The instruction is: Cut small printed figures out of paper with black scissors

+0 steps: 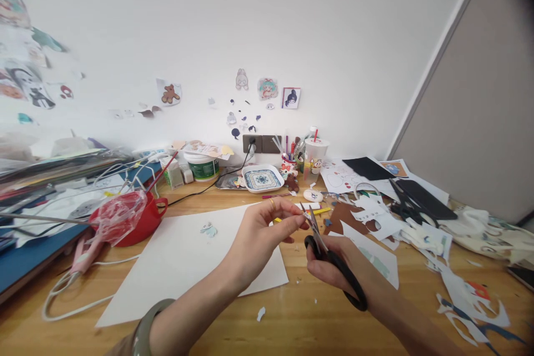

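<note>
Above desk (292,314), right grip (350,258) curled, holding scissors (340,267)

The scissors (332,259) are showing smooth metal blades and black plastic-looking handles. The tabletop (292,325) is displaying smooth wood grain with a soft sheen. On the left, crinkled see-through plastic (120,214) is glinting against a glossy red mug (152,226). The large white paper sheet (167,267) is looking matt; the far patterned dish (262,179) is gleaming smoothly.
</note>
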`<move>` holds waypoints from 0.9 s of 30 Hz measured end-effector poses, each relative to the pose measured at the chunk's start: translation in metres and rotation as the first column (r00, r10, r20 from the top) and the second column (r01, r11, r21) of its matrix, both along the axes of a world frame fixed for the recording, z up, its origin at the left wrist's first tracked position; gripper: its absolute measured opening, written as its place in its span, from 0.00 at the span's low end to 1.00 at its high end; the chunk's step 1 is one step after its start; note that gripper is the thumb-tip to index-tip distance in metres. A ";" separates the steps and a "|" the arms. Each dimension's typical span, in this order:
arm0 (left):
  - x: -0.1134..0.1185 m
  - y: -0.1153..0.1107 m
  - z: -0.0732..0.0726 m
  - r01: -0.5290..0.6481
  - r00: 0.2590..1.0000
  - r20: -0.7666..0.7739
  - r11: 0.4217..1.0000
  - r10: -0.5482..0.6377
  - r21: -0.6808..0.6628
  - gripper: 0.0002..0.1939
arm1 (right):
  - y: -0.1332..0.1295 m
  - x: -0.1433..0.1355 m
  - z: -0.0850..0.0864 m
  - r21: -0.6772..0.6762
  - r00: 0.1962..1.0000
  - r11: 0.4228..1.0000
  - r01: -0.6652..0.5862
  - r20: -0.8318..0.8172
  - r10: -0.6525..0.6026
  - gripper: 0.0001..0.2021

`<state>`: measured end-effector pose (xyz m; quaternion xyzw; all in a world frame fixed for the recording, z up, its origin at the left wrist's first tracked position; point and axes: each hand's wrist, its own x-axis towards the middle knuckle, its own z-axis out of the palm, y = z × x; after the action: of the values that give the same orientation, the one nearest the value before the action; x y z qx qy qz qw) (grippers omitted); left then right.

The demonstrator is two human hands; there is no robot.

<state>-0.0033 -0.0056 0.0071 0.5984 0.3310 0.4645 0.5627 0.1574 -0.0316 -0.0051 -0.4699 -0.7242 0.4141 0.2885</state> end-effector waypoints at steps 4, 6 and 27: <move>0.000 0.000 0.000 -0.001 1.000 -0.001 1.000 0.001 0.001 0.07 | 0.000 0.000 0.000 -0.002 1.000 1.000 0.009 0.008 -0.009 0.11; -0.001 0.001 0.000 -0.001 1.000 -0.002 1.000 0.001 0.004 0.07 | 0.000 -0.001 0.000 -0.006 1.000 1.000 0.011 0.006 -0.011 0.11; -0.002 0.002 0.001 -0.011 1.000 -0.010 1.000 0.010 -0.018 0.06 | -0.001 0.002 -0.003 -0.025 0.998 0.999 0.026 0.049 -0.025 0.11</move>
<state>-0.0050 -0.0035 0.0082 0.5937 0.3411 0.4615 0.5641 0.1597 -0.0326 -0.0086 -0.4927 -0.7197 0.4080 0.2699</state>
